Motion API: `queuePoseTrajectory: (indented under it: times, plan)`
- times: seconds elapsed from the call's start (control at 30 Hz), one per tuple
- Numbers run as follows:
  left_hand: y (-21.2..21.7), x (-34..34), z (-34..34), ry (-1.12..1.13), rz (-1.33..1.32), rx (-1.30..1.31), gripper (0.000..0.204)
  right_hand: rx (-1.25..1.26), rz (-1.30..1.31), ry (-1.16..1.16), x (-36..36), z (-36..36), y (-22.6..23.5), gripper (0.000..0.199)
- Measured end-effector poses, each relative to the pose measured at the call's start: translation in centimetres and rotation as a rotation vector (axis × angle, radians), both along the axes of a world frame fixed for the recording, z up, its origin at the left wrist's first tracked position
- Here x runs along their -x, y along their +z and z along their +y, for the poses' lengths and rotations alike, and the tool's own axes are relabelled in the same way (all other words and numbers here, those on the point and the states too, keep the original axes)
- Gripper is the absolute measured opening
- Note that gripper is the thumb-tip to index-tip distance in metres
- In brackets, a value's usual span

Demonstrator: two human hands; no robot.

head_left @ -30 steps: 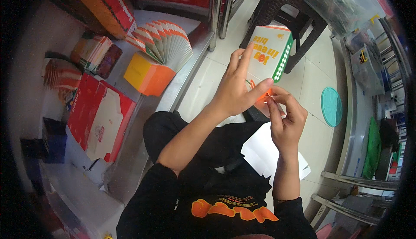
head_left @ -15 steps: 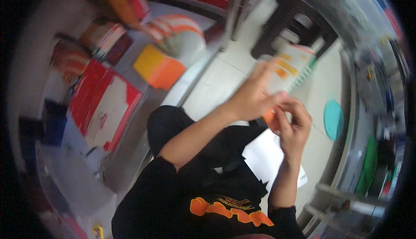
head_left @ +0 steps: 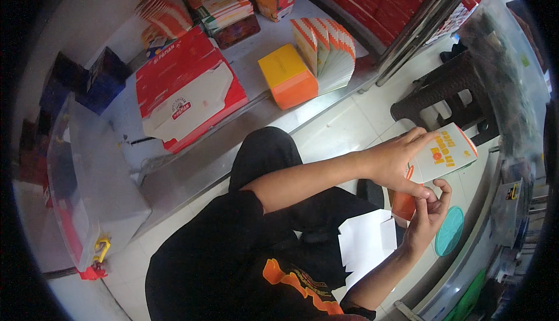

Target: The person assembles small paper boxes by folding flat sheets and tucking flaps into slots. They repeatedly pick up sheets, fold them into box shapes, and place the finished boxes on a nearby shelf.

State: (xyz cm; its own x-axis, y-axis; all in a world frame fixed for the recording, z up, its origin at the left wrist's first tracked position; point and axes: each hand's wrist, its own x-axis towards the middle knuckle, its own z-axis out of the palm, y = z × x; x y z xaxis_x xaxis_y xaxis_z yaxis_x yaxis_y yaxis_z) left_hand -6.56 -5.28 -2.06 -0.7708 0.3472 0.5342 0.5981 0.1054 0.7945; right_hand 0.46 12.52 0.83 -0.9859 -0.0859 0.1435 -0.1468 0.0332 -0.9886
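Observation:
My left hand (head_left: 389,162) grips a folding paper carton (head_left: 451,153), white with orange and yellow print, and its thumb presses toward an orange panel (head_left: 405,203) at the near end. My right hand (head_left: 427,219) has its fingers curled in a pinch at that orange panel's edge, against the left thumb. Part of the carton is hidden behind the fingers. Below my hands, flat white die-cut card (head_left: 368,238) lies across my lap, with its tabs showing along one side.
On the metal bench (head_left: 241,146) at left are a red and white box (head_left: 192,96), an orange and yellow box (head_left: 289,79) and a fanned stack of flat cartons (head_left: 332,53). A dark plastic stool (head_left: 442,91) stands ahead. A teal round lid (head_left: 449,233) is at right.
The view has turned, and the bench things appear farther right and sharper. Both hands remain at the carton, which now lies more level; the right fingers are still curled at its orange panel.

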Motion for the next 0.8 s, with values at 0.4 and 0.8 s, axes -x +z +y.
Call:
queuePoseTrajectory:
  times: [0.4, 0.8]
  plan:
    - [1.5, 0.1, -0.2, 0.053, -0.095, -0.456, 0.074, 0.077, 0.189, -0.341, 0.1, 1.3, -0.9, 0.035]
    - [3.2, -5.6, 3.3, 0.14, 0.133, -0.224, 0.018, -0.131, 0.666, -0.568, -0.1, 0.1, -0.3, 0.008]
